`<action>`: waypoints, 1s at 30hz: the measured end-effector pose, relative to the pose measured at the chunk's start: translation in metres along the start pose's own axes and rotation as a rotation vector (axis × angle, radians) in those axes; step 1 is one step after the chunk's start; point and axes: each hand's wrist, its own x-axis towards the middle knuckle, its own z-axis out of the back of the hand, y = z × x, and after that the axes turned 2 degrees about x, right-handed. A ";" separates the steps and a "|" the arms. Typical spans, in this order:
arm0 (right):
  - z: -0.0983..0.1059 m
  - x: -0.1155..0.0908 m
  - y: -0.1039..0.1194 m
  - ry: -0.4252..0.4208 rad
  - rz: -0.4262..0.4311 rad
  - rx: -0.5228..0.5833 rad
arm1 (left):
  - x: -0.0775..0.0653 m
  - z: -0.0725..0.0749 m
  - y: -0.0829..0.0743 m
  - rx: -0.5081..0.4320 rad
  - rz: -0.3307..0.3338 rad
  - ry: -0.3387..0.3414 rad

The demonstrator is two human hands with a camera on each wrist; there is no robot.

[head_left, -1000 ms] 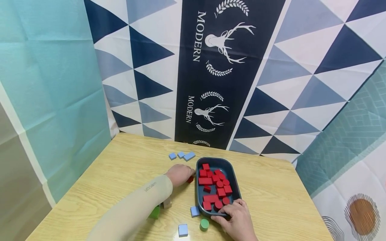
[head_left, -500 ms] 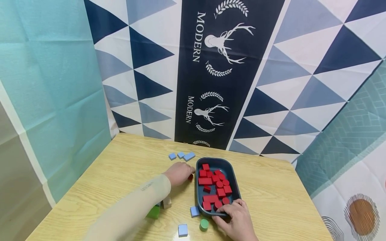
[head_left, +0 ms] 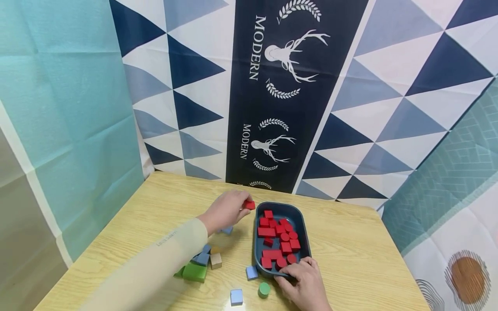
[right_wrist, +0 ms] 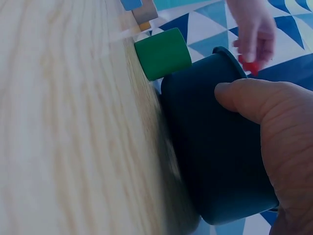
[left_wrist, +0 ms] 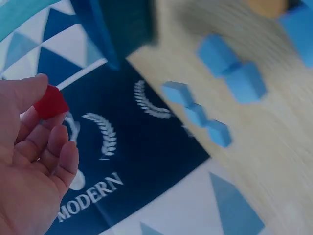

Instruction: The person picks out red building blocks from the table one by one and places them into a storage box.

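Observation:
My left hand pinches a red block between thumb and fingers, held up beside the far left corner of a dark blue tray. In the left wrist view the red block shows at the fingertips, with the other fingers loosely bent. Many red blocks, square, oblong and round, lie inside the tray. My right hand grips the tray's near rim; in the right wrist view its thumb lies along the outer wall of the tray.
A green cylinder and blue blocks sit near the tray's front end. To the left, under the left forearm, are a green block, dark blue blocks and a wooden block. A patterned cloth hangs behind the table.
My left hand has picked up the red block from beside the tray, lifting it and moving toward the back. My right hand stays on the rim; the tray has barely shifted.

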 end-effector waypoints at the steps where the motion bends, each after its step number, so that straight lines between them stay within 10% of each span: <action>1: 0.000 0.000 0.000 -0.001 0.001 0.002 | 0.001 0.003 -0.003 -0.033 0.013 0.000; 8: -0.002 0.000 -0.002 -0.008 0.014 0.013 | 0.004 -0.005 -0.037 -0.175 -0.012 0.070; 16: -0.004 0.000 -0.004 -0.003 0.036 0.036 | 0.004 -0.045 -0.071 -0.025 -0.171 0.205; 30: -0.003 -0.002 -0.005 -0.001 0.030 0.033 | 0.015 -0.096 -0.069 0.158 -0.224 0.267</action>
